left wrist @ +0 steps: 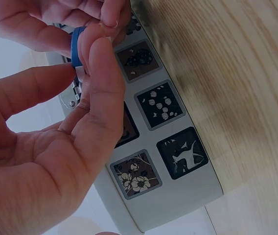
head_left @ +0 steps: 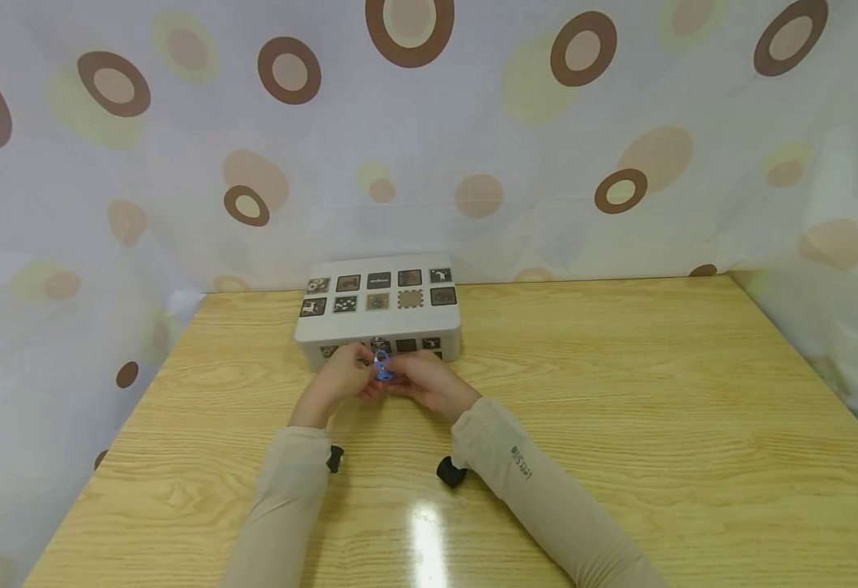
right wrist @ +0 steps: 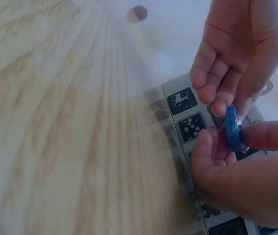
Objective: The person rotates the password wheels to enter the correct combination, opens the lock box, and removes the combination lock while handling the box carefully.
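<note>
A small blue padlock (head_left: 384, 372) is at the front of a white box (head_left: 370, 327), by its metal latch (head_left: 379, 345). From the left, my left hand (head_left: 342, 376) pinches the padlock between thumb and fingers. My right hand (head_left: 432, 380) grips it from the other side, fingertips close to the left hand's. In the left wrist view the padlock's blue edge (left wrist: 75, 46) shows between both thumbs and the fingers. The right wrist view has its blue side (right wrist: 234, 131) upright between the hands. Fingers hide part of the padlock and latch.
Square pictures of animals and flowers cover the box's lid and front. The box stands at the back of a wooden table (head_left: 620, 408), near a white curtain (head_left: 414, 229) with brown and yellow circles. Black wrist devices (head_left: 451, 472) sit below the sleeves.
</note>
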Motion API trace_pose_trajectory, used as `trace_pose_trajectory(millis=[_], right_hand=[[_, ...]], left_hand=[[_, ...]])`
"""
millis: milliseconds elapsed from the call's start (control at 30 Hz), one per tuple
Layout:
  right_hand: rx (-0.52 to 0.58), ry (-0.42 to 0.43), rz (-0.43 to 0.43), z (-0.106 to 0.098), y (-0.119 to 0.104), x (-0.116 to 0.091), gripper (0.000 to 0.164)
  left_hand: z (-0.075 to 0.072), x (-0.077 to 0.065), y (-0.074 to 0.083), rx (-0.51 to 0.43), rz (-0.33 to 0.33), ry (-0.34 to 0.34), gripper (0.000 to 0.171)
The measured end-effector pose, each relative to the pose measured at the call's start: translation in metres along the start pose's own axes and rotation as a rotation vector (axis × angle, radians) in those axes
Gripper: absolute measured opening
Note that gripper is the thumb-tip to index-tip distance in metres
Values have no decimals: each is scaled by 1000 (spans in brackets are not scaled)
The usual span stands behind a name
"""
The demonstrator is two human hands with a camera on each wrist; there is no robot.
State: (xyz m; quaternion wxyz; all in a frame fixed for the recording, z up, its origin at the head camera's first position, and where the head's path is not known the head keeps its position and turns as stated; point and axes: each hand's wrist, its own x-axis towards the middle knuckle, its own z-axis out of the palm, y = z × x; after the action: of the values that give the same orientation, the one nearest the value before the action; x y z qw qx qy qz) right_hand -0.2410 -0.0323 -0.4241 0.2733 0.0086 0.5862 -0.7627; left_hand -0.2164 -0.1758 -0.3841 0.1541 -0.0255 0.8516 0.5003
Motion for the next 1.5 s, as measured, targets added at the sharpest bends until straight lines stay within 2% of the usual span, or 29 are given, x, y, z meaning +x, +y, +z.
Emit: trace_pose_trajectory(millis=[233,500,1067,1500], right_hand=[[24,-15,-35,0,0,-1,23],[40,38,14,0,-1,0,17],[10,0,-15,2,-1,-2,27],[11,39,22,0,0,0,19]], left_hand=[[0,0,1,3,5,-3,19],[0,1,1,9,-13,6,19],[1,-1,0,-16,-5,0,18],[1,2,-1,-10,-12,-1,20]])
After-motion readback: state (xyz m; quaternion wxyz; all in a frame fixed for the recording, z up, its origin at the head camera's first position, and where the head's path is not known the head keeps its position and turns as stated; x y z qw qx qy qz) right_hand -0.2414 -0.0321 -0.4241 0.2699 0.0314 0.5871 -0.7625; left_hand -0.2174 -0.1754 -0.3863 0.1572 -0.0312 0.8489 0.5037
